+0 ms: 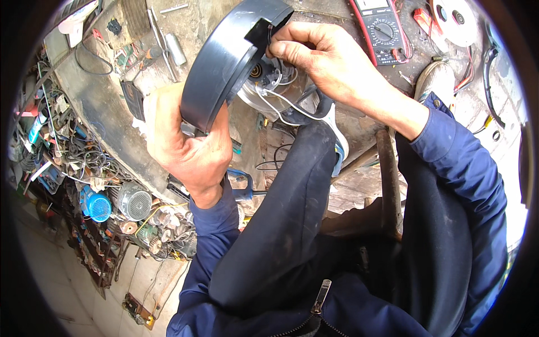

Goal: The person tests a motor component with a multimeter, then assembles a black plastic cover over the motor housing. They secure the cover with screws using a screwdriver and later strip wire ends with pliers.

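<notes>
The step in hand looks like fine fingertip work at the notch (259, 32) in the rim of the black, round, shallow plastic housing (216, 70), and it calls for one firm hand and one light one. The bare left hand (192, 153) should do the steadying: tilt the opening toward the eyes, brace the curved wall against the palm, and squeeze no harder than the plastic wall will bear. The bare right hand (331, 56) would do best with small, straight movements — no twisting or tugging — because a thin part could bend or slip from view at that edge. It also seems wise to mind the thin white wires (289, 102) looping out of the pale round assembly (263, 105) just below; they could snag on the rim or be pulled by the right wrist. As for the grip, the left is clamped on the housing's lower edge, fingers on one side and thumb on the other, with most of the ring rising above it, tilted. The right thumb and forefinger are pinched together right beside the notch, at the housing's upper right end; what lies between their tips is too small to tell — perhaps a thin, dark piece.
</notes>
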Demonstrator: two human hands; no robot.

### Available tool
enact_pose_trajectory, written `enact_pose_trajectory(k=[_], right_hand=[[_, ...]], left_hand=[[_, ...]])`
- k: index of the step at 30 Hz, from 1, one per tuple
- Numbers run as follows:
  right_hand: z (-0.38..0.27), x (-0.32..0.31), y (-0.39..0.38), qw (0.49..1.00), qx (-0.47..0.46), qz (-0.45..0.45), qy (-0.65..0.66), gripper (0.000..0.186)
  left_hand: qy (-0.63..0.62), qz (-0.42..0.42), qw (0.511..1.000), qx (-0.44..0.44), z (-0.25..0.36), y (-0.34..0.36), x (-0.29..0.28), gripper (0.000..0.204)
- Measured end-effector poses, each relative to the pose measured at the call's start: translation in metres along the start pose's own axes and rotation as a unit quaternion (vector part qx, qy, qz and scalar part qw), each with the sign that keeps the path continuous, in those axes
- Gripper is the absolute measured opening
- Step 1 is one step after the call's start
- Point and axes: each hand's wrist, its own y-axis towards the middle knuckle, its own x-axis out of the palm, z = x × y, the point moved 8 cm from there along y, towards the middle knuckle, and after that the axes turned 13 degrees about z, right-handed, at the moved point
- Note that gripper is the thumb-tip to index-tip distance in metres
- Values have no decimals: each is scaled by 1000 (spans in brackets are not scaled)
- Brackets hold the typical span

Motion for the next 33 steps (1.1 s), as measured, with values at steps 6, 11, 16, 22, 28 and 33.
enact_pose_trajectory(k=[6,11,16,22,28,33], right_hand=[[-1,0,2,1000,-8,12,21,25],[0,0,2,1000,14,3,2,25],[-1,-2,3,998,3,33,58,26],[1,-4,3,996,-7,68,60,27],[2,-6,3,999,23,40,28,29],[8,-6,2,991,57,35,114,29]], left_hand=[[-17,4,1000,-22,-4,-3,-1,28],[-14,5,1000,-24,-2,-5,-1,29],[-1,10,1000,1,-1,-8,-2,33],[-22,15,1000,-15,-4,-13,0,35],[-11,-12,1000,9,3,-13,2,22],[-8,25,1000,-3,0,-15,1,35]])
